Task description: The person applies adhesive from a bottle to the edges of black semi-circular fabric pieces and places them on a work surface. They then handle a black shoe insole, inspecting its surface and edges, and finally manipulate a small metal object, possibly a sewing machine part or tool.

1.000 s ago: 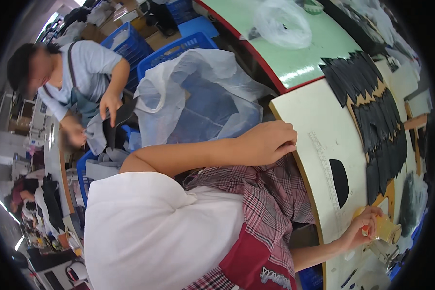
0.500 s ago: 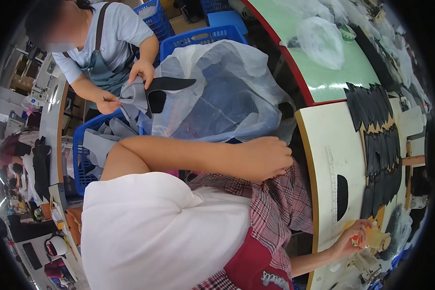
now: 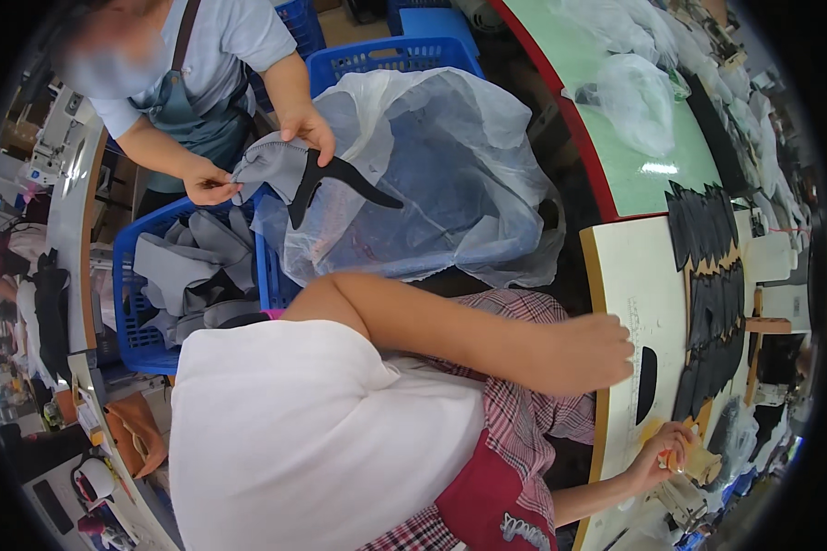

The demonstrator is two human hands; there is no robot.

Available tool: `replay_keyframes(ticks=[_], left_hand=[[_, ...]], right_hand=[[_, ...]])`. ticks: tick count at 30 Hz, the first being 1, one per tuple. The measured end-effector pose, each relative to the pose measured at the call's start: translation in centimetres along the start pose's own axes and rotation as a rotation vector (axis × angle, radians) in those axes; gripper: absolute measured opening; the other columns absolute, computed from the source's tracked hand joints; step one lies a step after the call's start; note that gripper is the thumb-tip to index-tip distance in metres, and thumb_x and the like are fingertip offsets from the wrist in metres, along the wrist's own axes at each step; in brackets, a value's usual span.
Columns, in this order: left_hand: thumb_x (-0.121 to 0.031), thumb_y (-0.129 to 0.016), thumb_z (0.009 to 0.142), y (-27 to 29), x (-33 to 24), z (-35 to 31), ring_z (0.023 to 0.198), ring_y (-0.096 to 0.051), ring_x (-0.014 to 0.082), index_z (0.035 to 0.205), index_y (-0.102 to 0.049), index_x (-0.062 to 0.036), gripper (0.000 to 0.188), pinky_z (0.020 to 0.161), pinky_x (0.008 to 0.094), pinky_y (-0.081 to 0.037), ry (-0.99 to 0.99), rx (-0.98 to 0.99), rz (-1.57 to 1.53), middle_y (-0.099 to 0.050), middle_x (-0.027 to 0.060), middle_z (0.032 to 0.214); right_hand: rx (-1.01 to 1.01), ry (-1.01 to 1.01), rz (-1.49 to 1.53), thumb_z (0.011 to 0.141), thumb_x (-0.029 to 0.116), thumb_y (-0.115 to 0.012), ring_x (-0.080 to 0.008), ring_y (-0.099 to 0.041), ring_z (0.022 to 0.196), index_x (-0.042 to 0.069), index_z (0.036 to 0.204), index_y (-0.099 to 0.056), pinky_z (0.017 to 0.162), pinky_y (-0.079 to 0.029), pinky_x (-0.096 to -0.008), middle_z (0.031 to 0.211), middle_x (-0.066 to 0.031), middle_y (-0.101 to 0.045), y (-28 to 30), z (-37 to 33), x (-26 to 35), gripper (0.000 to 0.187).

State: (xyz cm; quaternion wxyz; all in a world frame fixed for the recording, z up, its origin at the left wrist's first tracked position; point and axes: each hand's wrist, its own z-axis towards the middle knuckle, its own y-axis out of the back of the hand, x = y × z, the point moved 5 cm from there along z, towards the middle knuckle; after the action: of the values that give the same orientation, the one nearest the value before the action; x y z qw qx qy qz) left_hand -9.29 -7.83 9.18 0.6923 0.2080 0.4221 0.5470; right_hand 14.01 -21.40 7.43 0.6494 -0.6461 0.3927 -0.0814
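Observation:
My left hand (image 3: 579, 355) hovers around the near edge of the white tabletop (image 3: 621, 266), fingers curled under. Whatever they may hold is hidden. Farther down that table, my right hand (image 3: 663, 452) closes on a small yellowish-orange thing (image 3: 703, 464) too unclear to name. Between the hands lies a black half-moon piece (image 3: 647, 384), next to a clear ruler (image 3: 634, 335). Beyond it, black pointed pieces (image 3: 719, 294) are laid in overlapping rows. Across my lap is a plaid apron (image 3: 560, 413) with a dark red panel.
A co-worker at upper left handles a grey fabric piece (image 3: 274, 165) with a black strip (image 3: 354, 179). Grey pieces fill a blue basket (image 3: 124, 317); another blue basket (image 3: 390, 57) has a clear plastic liner (image 3: 450, 184). Plastic bags (image 3: 636, 103) lie on a green, red-edged table (image 3: 698, 165).
My left hand has moved right, from the apron to the table edge. My right hand stays by the yellowish thing. The co-worker has turned the grey piece, and the view has shifted slightly.

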Motion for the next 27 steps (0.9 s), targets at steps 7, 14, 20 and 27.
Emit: replay_keyframes(ticks=[7,14,20,27], left_hand=[[-0.011,-0.06,0.066,-1.2,-0.4,-0.4,0.076,-0.05,0.0171,0.074,-0.056,-0.0047,0.012,0.069,0.0282,-0.038,-0.029,-0.005,-0.043,-0.052,0.0027,0.073],[-0.011,-0.06,0.066,-1.3,0.2,-0.8,0.075,-0.054,0.0189,0.072,-0.058,-0.0041,0.01,0.068,0.0299,-0.04,-0.031,-0.037,-0.136,-0.057,0.0049,0.072],[-0.011,-0.06,0.064,-1.5,0.9,-1.2,0.078,-0.052,0.0173,0.074,-0.058,-0.0047,0.011,0.072,0.0283,-0.039,0.001,0.002,-0.134,-0.055,0.0031,0.073],[-0.013,-0.058,0.067,-1.6,1.0,-1.1,0.073,-0.056,0.0202,0.068,-0.06,-0.0056,0.007,0.065,0.0309,-0.041,-0.025,-0.102,-0.132,-0.058,0.0057,0.069]], right_hand=[[-0.028,-0.066,-0.04,0.074,0.007,-0.054,-0.017,-0.051,0.06,-0.002,0.103,-0.041,0.052,-0.044,-0.0276,0.094,-0.0117,-0.046,-0.6,3.5,-1.7,0.033],[-0.075,0.004,-0.117,0.074,0.007,-0.055,-0.0173,-0.053,0.063,-0.001,0.102,-0.042,0.053,-0.045,-0.0273,0.093,-0.0113,-0.046,0.2,5.5,-1.5,0.032],[-0.077,0.0,-0.148,0.073,0.009,-0.057,-0.0176,-0.053,0.064,-0.001,0.105,-0.042,0.054,-0.046,-0.0277,0.094,-0.0114,-0.046,0.7,5.7,-2.1,0.037],[-0.089,-0.061,-0.155,0.072,0.019,-0.059,-0.0187,-0.053,0.068,-0.001,0.106,-0.044,0.058,-0.046,-0.0299,0.096,-0.0112,-0.046,1.0,5.2,-3.6,0.042]])
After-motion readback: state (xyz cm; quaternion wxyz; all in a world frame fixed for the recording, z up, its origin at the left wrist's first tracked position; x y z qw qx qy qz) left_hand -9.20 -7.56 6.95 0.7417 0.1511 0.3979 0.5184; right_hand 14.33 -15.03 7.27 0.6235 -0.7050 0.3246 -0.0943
